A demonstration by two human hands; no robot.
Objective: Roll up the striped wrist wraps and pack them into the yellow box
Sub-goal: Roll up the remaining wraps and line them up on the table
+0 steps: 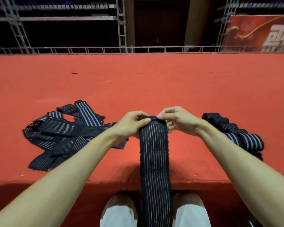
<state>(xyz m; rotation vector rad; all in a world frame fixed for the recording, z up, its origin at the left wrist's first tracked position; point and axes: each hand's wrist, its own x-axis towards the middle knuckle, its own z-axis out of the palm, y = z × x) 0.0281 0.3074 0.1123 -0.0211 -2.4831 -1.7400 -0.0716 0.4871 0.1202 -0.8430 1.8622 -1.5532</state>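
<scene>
Both hands pinch the far end of a striped wrist wrap (154,154) on a red-covered platform (138,86): the left hand (131,125) and right hand (175,120) curl fingers over its small starting roll. The strap trails back over the platform edge between the person's knees. Loose wraps (62,133) lie heaped left; rolled wraps (236,133) line up right.

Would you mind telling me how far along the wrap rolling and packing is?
Done: a row of rolled wraps lies on the right. In hand: left hand and right hand pinch the far end of the long wrap. Left: the loose pile, plus packing; no yellow box shows.
</scene>
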